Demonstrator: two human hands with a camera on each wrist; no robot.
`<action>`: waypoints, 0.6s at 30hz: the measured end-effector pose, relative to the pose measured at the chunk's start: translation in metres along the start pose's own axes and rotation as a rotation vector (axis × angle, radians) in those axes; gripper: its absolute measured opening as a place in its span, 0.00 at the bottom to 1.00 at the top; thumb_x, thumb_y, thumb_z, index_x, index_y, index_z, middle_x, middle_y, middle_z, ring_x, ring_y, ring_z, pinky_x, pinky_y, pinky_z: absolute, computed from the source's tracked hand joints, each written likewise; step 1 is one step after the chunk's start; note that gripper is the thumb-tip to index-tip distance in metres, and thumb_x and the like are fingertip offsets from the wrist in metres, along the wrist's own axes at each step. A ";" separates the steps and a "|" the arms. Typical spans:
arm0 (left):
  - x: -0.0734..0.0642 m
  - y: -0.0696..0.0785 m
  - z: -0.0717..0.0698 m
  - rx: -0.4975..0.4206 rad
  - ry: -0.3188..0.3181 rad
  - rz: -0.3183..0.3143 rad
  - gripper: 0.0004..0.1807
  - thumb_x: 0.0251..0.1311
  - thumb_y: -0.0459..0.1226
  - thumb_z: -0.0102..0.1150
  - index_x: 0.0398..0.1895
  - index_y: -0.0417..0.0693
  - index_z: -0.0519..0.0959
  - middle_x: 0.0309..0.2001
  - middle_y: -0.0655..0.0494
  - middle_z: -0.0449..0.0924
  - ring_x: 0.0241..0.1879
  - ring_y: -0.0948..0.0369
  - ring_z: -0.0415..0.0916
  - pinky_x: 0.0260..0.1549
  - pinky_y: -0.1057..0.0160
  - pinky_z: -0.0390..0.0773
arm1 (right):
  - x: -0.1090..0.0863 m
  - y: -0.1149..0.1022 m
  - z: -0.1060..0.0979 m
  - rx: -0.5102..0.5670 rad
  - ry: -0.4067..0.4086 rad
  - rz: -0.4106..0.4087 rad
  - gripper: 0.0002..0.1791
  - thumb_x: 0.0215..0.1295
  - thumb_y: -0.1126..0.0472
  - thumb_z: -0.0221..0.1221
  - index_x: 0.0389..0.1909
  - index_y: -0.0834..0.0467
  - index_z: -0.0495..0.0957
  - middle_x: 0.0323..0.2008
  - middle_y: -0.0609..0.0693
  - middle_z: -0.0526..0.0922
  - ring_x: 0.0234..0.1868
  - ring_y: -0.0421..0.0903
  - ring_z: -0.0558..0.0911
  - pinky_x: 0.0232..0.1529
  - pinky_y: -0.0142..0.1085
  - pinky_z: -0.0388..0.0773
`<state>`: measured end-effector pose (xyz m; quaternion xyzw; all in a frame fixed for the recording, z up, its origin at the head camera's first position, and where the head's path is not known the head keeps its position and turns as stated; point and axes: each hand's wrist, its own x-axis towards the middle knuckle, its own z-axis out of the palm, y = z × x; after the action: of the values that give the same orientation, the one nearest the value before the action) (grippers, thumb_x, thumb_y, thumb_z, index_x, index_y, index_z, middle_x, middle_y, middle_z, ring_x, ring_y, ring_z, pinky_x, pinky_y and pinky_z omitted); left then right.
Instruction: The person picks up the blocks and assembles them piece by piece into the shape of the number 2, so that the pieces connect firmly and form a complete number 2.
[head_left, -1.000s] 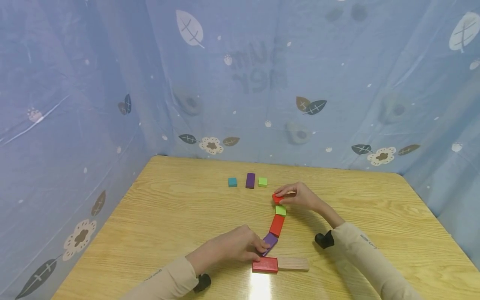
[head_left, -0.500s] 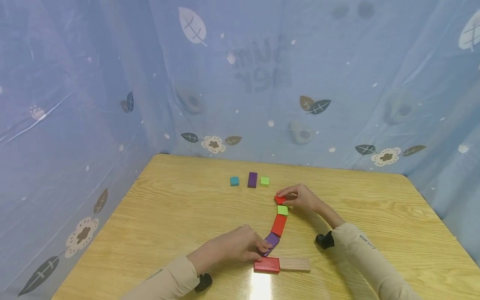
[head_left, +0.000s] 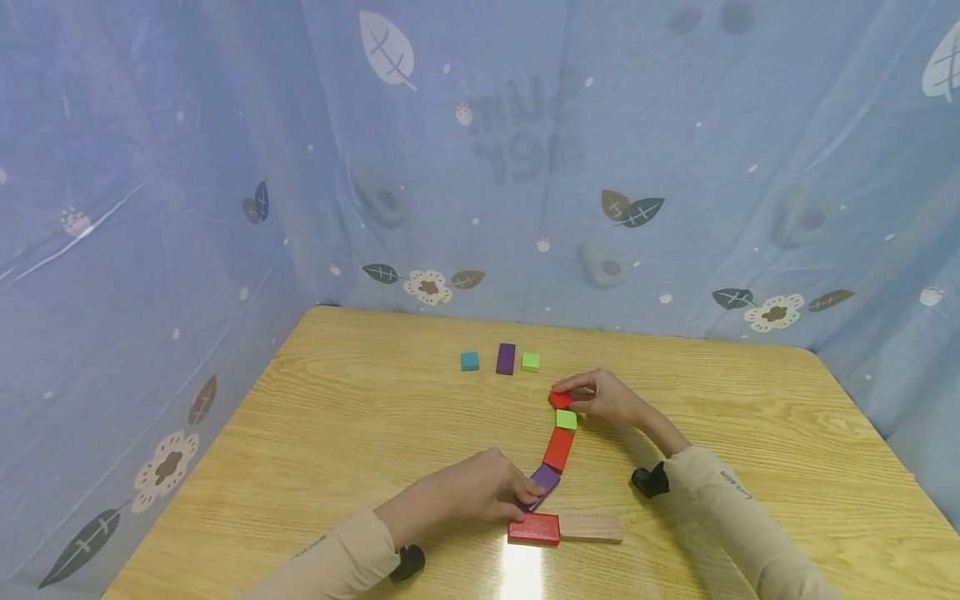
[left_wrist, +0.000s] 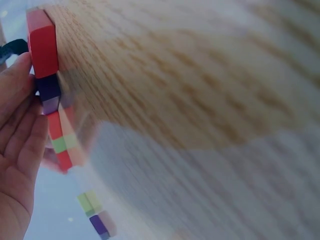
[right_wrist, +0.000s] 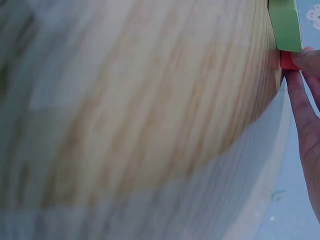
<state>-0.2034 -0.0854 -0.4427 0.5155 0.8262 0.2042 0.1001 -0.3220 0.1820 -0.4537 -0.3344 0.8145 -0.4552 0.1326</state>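
We've got the small red block (head_left: 558,400) at the far end of the curved row, pinched between the thumb and fingers of the right hand (head_left: 606,396). Step in hand, our read: squaring it up against the green block (head_left: 566,420). Next move calls for a straight, gentle let-go that doesn't drag the row. Nearer us, the long red block (head_left: 558,450) and purple block (head_left: 546,478) carry on the curve. Left hand (head_left: 480,487) is loosely spread, fingertips on the purple block, thumb at the corner of the near red block (head_left: 534,530), which abuts the plain wood block (head_left: 591,528). 3 more sit apart toward the back of the worktop (head_left: 390,400): teal block (head_left: 469,362), dark purple block (head_left: 506,359), lime block (head_left: 531,362). Fingers hide part of the small red block; we can't tell how hard the left presses. Right wrist view is mostly blurred wood grain, blocks cut off at its edge.
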 end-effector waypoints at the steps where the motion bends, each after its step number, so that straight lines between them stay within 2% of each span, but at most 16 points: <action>1: 0.000 0.000 0.000 0.000 -0.001 -0.001 0.13 0.59 0.40 0.65 0.45 0.46 0.85 0.51 0.61 0.81 0.52 0.71 0.75 0.50 0.79 0.70 | 0.000 0.000 0.000 -0.003 -0.001 0.001 0.18 0.59 0.76 0.60 0.51 0.70 0.78 0.53 0.67 0.78 0.60 0.64 0.72 0.57 0.47 0.74; 9: -0.001 0.001 -0.001 -0.007 -0.001 -0.008 0.13 0.59 0.39 0.65 0.46 0.46 0.84 0.51 0.61 0.81 0.52 0.71 0.75 0.51 0.79 0.70 | -0.001 0.001 -0.001 0.034 -0.002 0.009 0.18 0.60 0.77 0.58 0.53 0.70 0.77 0.54 0.67 0.77 0.59 0.63 0.73 0.55 0.47 0.75; 18: -0.002 0.000 0.000 -0.010 0.003 -0.002 0.13 0.59 0.39 0.65 0.45 0.46 0.85 0.51 0.61 0.81 0.52 0.71 0.75 0.50 0.79 0.70 | -0.002 -0.001 -0.002 -0.002 0.001 0.005 0.18 0.60 0.75 0.59 0.53 0.70 0.77 0.53 0.66 0.78 0.58 0.63 0.74 0.56 0.47 0.74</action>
<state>-0.2027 -0.0867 -0.4424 0.5137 0.8259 0.2090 0.1017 -0.3209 0.1845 -0.4525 -0.3322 0.8160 -0.4541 0.1328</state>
